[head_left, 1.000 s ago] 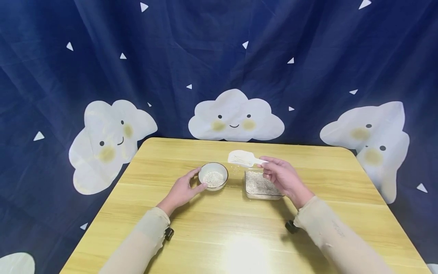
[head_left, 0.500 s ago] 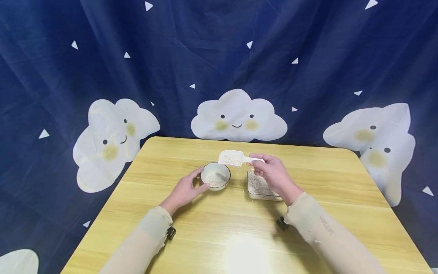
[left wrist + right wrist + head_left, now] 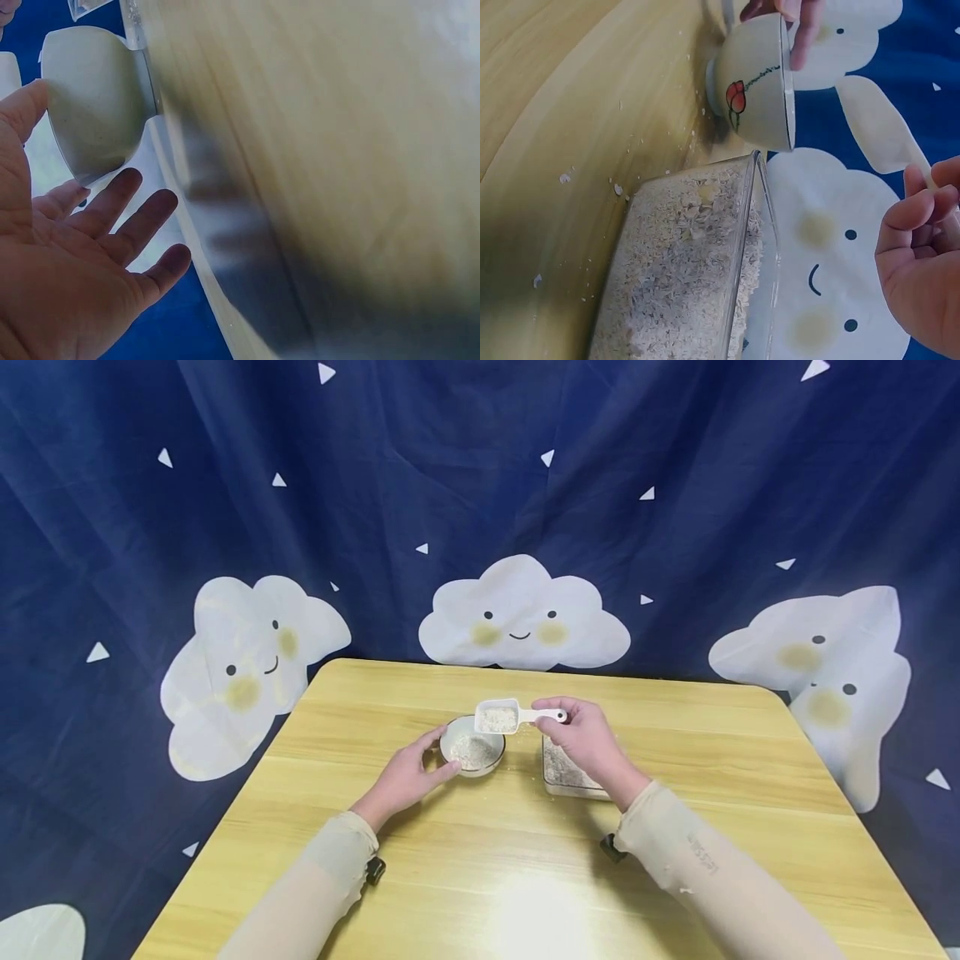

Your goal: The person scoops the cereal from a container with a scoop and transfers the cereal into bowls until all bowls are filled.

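Observation:
A small white bowl (image 3: 472, 745) with pale grains in it stands on the wooden table (image 3: 525, 860). My left hand (image 3: 408, 772) cups its near left side with straight, spread fingers; the left wrist view shows the bowl (image 3: 94, 105) just beyond the open left hand (image 3: 67, 255). My right hand (image 3: 588, 739) pinches the handle of a white plastic scoop (image 3: 498, 718), which carries grains and hovers over the bowl's far right rim. In the right wrist view the scoop (image 3: 881, 124) sits above the bowl (image 3: 754, 86) with the right hand (image 3: 922, 262) curled round its handle.
A clear rectangular container (image 3: 566, 772) of pale flakes stands right of the bowl, partly under my right hand; the right wrist view shows the container (image 3: 690, 277) well filled. Spilled crumbs (image 3: 562, 178) dot the table. A dark blue cloud-print curtain (image 3: 517, 618) hangs behind.
My right hand has carried the scoop left, from above the container to over the bowl's rim. The left hand and the bowl have stayed in place.

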A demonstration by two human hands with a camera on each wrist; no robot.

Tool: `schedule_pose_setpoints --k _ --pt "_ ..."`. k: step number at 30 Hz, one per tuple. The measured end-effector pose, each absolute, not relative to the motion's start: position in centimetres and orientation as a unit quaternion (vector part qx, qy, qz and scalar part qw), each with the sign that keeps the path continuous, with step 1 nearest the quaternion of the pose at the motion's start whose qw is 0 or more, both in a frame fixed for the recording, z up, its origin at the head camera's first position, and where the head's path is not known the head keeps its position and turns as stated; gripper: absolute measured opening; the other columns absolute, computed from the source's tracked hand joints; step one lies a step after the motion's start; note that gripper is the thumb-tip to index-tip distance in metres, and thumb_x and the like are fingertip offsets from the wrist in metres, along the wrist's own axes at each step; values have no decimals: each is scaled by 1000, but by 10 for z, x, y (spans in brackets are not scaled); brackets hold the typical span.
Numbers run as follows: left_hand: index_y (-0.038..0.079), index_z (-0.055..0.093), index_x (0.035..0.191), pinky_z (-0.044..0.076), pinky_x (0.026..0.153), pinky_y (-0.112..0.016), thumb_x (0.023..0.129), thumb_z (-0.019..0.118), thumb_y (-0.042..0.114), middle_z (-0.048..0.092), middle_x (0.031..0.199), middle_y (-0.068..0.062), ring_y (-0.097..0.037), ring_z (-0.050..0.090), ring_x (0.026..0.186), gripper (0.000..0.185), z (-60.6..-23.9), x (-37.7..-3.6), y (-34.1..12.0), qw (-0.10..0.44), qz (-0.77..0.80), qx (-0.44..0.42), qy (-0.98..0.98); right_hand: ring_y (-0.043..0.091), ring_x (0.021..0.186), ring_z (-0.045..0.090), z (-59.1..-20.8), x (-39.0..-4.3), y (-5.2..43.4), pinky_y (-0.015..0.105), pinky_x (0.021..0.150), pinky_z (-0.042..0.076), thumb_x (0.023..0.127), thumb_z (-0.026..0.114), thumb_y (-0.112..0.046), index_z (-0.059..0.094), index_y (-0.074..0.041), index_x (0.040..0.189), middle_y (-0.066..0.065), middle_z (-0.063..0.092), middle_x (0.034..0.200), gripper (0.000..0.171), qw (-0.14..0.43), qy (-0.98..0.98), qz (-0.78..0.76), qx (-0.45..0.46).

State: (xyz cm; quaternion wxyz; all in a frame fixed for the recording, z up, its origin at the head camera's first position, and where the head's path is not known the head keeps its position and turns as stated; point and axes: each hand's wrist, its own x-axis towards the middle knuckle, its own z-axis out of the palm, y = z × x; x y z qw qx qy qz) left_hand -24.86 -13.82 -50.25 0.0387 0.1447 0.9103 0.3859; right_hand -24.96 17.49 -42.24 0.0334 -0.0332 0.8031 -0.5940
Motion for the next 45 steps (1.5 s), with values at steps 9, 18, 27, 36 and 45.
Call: schedule_pose_setpoints --k 9,18,27,36,45 --pt "13 41 165 47 120 -56 97 76 50 57 159 -19 -18 59 78 85 -503 -247 -138 35 385 140 912 7 51 37 -419 -246 170 21 44 30 96 70 -16 77 -10 126 -9 50 58 32 7 834 -549 -58" --pt "15 40 166 51 113 -55 97 75 52 58 157 -19 -14 54 73 85 -503 -247 -138 39 386 136 911 7 48 36 -419 -246 167 21 43 29 96 68 -14 78 -9 124 -9 44 53 30 -18 844 -529 -86" --pt "15 42 165 50 116 -56 97 75 53 60 155 -18 -23 64 93 85 -506 -247 -139 31 385 137 912 8 49 38 -418 -244 164 21 44 31 96 67 -12 77 -7 125 -7 49 56 30 -32 846 -523 -94" --pt "14 43 164 54 110 -54 96 76 54 64 150 -18 -21 66 95 85 -507 -247 -139 27 386 137 912 7 52 44 -419 -244 161 20 46 35 95 65 -7 76 -1 124 -3 59 64 31 -65 856 -502 -109" --pt "13 44 164 52 114 -56 96 76 53 65 149 -19 -29 68 116 85 -506 -247 -138 24 383 140 913 6 54 48 -420 -244 161 19 47 36 94 65 -6 78 -3 121 2 68 71 31 -96 865 -477 -123"
